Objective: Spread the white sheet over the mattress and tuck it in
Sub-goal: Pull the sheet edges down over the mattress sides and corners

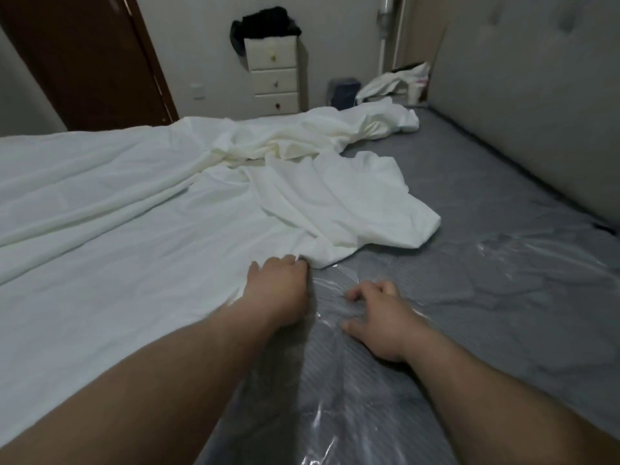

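Grey mattress (486,203) filling most of the view, wrapped in clear crinkled plastic film (503,263) that catches the light along its right and near parts. Pale padded headboard (536,105) rising along the mattress's right edge. White sheet (100,213) lying over the left part of the mattress, fairly flat there with long creases, bunched and folded back on itself toward the middle and far end; right part of the mattress bare of it. One folded flap reaching out onto the grey surface near the centre, with its loose edge just ahead of the hands.

Dark brown door (84,55) at upper left. Small white chest of three drawers (275,78) against the far wall, topped with a black bundle (265,23). Crumpled white cloth (392,82) and a dark blue object beside the far corner of the bed, too blurred to name.

Two bare forearms stretching in from the bottom edge. Left hand (278,290) at the sheet's edge, fingers curled under and pinching the fabric where it meets the plastic. Right hand (379,317) just beside it, resting on the plastic-covered mattress, fingers bent and a little apart, knuckles raised; whether gripping the film or only pressing on it, cannot tell.
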{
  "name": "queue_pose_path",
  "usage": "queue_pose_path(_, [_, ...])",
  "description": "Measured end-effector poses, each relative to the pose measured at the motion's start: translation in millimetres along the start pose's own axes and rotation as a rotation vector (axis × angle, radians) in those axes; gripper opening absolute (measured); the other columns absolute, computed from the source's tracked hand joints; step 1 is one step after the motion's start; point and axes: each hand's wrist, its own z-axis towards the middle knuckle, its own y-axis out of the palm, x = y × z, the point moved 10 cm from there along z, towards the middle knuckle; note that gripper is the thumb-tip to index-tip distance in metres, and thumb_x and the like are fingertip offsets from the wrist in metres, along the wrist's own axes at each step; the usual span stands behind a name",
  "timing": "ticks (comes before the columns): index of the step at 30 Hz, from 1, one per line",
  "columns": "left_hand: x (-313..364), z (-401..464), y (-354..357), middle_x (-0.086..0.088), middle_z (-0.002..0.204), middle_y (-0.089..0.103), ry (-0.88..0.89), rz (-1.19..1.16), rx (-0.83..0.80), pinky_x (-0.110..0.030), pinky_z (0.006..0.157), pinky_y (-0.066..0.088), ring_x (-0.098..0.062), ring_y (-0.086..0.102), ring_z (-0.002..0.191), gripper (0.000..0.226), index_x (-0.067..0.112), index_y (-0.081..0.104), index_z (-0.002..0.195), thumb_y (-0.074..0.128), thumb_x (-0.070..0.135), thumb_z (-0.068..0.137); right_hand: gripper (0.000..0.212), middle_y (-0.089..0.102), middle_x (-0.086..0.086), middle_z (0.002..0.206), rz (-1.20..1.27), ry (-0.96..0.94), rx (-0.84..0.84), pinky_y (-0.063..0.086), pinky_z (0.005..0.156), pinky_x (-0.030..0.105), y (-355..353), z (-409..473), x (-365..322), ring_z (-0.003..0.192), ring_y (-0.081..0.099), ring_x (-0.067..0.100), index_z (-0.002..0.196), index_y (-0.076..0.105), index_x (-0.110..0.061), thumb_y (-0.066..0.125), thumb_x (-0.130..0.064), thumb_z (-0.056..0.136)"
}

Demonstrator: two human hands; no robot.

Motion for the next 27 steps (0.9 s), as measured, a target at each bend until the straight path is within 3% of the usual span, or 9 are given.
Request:
queue_pose_path(4, [-2,-6,-23,-0.004,0.114,0.064,-0.095,-0.286,0.291,-0.039,0.091,0.05,-0.028,0.062,0.108,0.022,0.02,0.063,0.112,0.051,0.025,0.094,0.051,0.03,-0.006,0.146,-0.064,-0.014,0.089,0.041,0.111,0.04,-1,0,2,0.13,0.05,0.021,0.136,0.047,-0.042,0.065,-0.058,0.091])
queue_pose_path(10, [35,-81,-21,0.0,0.099,0.06,-0.043,-0.565,0.132,-0.034,0.076,0.04,-0.026,0.059,0.093,0.041,0.022,0.046,0.117,0.062,0.049,0.091,0.053,0.044,0.001,0.145,0.019,-0.094,0.185,0.044,0.11,0.044,6,-13,-1,0.131,0.052,0.029,0.138,0.053,-0.03,0.066,-0.042,0.088])
queue_pose_path(12, [57,-119,-10,0.001,0.109,0.064,0.067,-0.536,-0.009,-0.034,0.082,0.044,-0.026,0.063,0.103,0.041,0.027,0.046,0.121,0.064,0.043,0.087,0.048,0.065,0.002,0.132,0.325,-0.128,0.175,0.052,0.103,0.048,1,-33,2,0.121,0.063,0.028,0.13,0.061,-0.027,0.067,-0.027,0.082])
queue_pose_path(14, [79,-158,-2,0.003,0.111,0.069,0.219,-0.486,-0.167,-0.031,0.085,0.047,-0.023,0.066,0.108,0.03,0.029,0.055,0.111,0.066,0.035,0.084,0.042,0.075,0.005,0.117,0.951,-0.104,0.147,0.058,0.096,0.047,-7,-57,15,0.11,0.07,0.027,0.124,0.064,-0.023,0.065,-0.007,0.085])
queue_pose_path(17, [97,-220,-8,0.011,0.086,0.069,0.36,-0.499,-0.373,-0.025,0.074,0.048,-0.009,0.065,0.084,0.011,0.027,0.069,0.095,0.068,0.019,0.087,0.022,0.066,0.015,0.083,1.592,0.002,0.142,0.059,0.083,0.043,-11,-102,42,0.083,0.063,0.032,0.086,0.062,-0.008,0.076,-0.011,0.069])
queue_pose_path(18, [99,-237,-14,0.013,0.078,0.067,0.373,-0.523,-0.418,-0.023,0.068,0.046,-0.006,0.062,0.075,0.011,0.026,0.07,0.092,0.069,0.017,0.086,0.019,0.068,0.015,0.083,1.628,0.064,0.162,0.058,0.088,0.046,-8,-115,50,0.086,0.063,0.035,0.083,0.064,-0.007,0.075,-0.02,0.072])
queue_pose_path(20, [102,-268,-27,0.013,0.072,0.064,0.366,-0.636,-0.512,-0.019,0.06,0.045,-0.005,0.058,0.066,0.009,0.023,0.072,0.088,0.073,0.014,0.085,0.032,0.077,0.014,0.11,1.63,0.112,0.127,0.051,0.104,0.05,2,-140,50,0.11,0.066,0.036,0.11,0.074,-0.007,0.064,-0.033,0.094])
queue_pose_path(24, [126,-329,-55,0.004,0.07,0.062,0.426,-0.925,-0.699,-0.02,0.058,0.048,-0.009,0.058,0.063,0.013,0.019,0.068,0.078,0.074,0.008,0.08,0.037,0.075,0.02,0.116,1.571,0.21,0.005,0.054,0.086,0.047,18,-192,28,0.11,0.068,0.041,0.128,0.067,-0.008,0.061,-0.028,0.098])
queue_pose_path(27, [132,-345,-80,0.003,0.074,0.062,0.434,-0.903,-0.531,-0.025,0.069,0.047,-0.011,0.057,0.07,0.006,0.011,0.07,0.081,0.072,0.009,0.087,0.034,0.076,0.022,0.109,1.51,0.267,0.193,0.059,0.078,0.05,-11,-220,40,0.101,0.07,0.043,0.117,0.07,-0.006,0.057,-0.007,0.085])
